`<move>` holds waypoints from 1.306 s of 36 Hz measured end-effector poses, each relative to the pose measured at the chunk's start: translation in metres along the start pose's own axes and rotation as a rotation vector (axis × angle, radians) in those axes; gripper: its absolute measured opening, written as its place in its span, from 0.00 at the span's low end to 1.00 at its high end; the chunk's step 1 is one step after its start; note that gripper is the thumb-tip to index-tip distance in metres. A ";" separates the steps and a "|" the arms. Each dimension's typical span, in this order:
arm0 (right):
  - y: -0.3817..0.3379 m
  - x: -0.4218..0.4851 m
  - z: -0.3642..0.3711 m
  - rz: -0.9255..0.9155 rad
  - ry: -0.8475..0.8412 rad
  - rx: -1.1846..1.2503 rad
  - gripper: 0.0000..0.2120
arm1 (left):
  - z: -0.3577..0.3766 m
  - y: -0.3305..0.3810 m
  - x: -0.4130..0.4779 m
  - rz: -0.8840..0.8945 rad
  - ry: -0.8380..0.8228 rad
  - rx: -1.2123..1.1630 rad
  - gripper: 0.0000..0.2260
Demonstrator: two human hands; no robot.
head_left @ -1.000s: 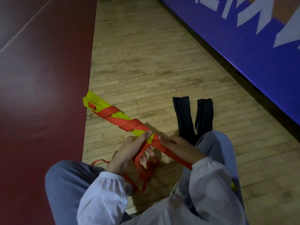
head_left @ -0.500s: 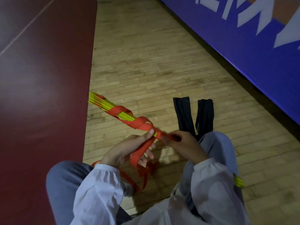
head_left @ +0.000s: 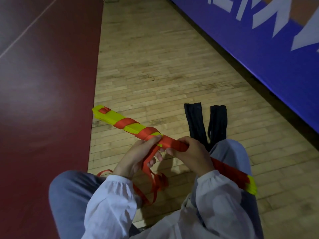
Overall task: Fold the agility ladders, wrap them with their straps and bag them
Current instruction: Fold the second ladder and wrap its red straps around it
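A folded agility ladder (head_left: 119, 119), a stack of yellow rungs, slants from upper left to lower right across my lap, spiralled with its red strap (head_left: 126, 123). My left hand (head_left: 138, 157) holds the bundle near its middle, thumb on top, with the loose strap running down through its fingers. My right hand (head_left: 189, 154) grips the wrapped bundle just beside it. The slack strap (head_left: 155, 185) lies in loops on the floor between my knees. The bundle's other yellow end (head_left: 251, 184) pokes out behind my right sleeve.
Two black bags (head_left: 196, 121) lie flat on the wooden floor beyond my right knee. A blue padded wall (head_left: 259, 54) runs along the right. Dark red court surface (head_left: 43, 100) covers the left side.
The bundle has rolled about its length, from edge-on to its flat yellow face up. One more strap turn lies near my hands, and my right hand now grips over the wrapped part.
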State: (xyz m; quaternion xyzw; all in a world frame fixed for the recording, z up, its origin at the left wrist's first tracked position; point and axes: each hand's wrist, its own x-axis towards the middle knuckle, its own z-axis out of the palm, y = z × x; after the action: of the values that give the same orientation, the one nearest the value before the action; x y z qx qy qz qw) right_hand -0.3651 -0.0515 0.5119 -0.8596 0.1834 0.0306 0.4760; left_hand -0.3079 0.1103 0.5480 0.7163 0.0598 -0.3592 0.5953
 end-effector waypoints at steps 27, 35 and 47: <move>0.007 0.006 -0.014 0.033 -0.207 0.146 0.22 | 0.002 -0.021 0.000 0.117 0.018 0.030 0.27; 0.007 0.008 -0.006 0.013 -0.101 0.173 0.19 | 0.004 -0.019 0.004 -0.016 0.028 -0.120 0.27; -0.002 0.003 -0.004 -0.082 0.080 0.049 0.13 | -0.004 -0.008 0.004 -0.157 -0.147 -0.176 0.43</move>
State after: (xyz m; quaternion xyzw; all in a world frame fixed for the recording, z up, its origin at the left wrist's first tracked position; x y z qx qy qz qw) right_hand -0.3621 -0.0540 0.5153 -0.8550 0.1677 -0.0277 0.4899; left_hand -0.3077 0.1149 0.5394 0.6260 0.1033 -0.4495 0.6288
